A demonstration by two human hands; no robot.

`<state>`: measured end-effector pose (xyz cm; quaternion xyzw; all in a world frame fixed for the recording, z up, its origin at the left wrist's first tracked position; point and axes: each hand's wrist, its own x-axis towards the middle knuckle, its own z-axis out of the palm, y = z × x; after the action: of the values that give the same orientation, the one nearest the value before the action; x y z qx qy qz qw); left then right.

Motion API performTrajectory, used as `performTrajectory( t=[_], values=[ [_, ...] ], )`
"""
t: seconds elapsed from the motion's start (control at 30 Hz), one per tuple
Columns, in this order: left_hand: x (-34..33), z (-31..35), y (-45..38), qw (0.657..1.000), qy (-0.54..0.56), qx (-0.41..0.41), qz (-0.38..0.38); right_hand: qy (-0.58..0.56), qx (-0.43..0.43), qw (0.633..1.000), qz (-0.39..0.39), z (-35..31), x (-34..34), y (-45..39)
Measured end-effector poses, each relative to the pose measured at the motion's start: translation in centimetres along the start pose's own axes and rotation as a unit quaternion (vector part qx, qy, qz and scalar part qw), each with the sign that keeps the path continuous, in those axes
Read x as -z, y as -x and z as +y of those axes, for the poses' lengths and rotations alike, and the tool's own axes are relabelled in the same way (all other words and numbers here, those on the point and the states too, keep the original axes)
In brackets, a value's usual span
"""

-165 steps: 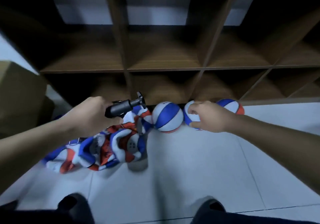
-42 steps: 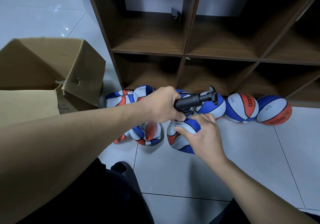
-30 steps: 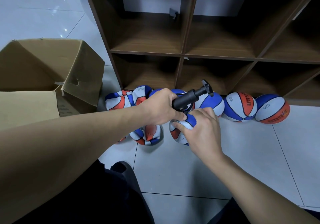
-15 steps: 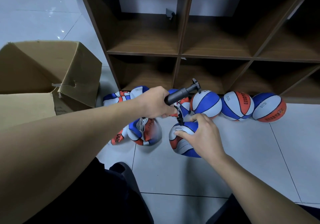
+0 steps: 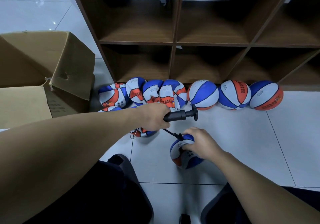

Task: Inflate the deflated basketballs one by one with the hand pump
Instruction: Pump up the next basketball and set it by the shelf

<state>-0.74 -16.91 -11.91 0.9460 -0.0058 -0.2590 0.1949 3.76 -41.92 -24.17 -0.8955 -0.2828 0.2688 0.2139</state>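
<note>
Single head cam, wide-angle, looking forward and down from above the person's lap. It's sitting close over both hands, taking in the tiled floor [image 5: 225, 137], the shelf unit [image 5: 174, 41] straight ahead and a cardboard box [image 5: 52, 78] at left.

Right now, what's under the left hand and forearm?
The left hand grips the hand pump. Beneath it, part of a deflated ball shows on the floor; the forearm covers the rest.

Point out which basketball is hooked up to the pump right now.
The basketball alone on the floor under the right hand: the pump hose ends at its top. The others lie along the shelf, unconnected.
</note>
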Motion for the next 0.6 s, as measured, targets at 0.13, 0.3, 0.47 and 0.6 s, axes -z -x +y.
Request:
performTrajectory(
  t=[0.13,0.3,0.47,0.6],
  values=[
    [0.5,-0.1,0.0,1.000,0.002,0.014,0.009,-0.018,-0.021,1.000,-0.012,-0.5,1.4,-0.3],
    [0.7,-0.1,0.4,1.000,-0.023,0.008,0.016,-0.110,-0.057,0.990,0.062,-0.5,3.9,-0.6],
    [1.4,-0.1,0.8,0.999,-0.033,0.008,0.022,-0.135,-0.056,0.978,0.149,-2.6,6.2,0.1],
    [1.4,-0.1,0.8,0.997,-0.067,0.010,0.028,-0.177,-0.049,0.962,0.202,-4.1,6.8,1.5]
  ],
)
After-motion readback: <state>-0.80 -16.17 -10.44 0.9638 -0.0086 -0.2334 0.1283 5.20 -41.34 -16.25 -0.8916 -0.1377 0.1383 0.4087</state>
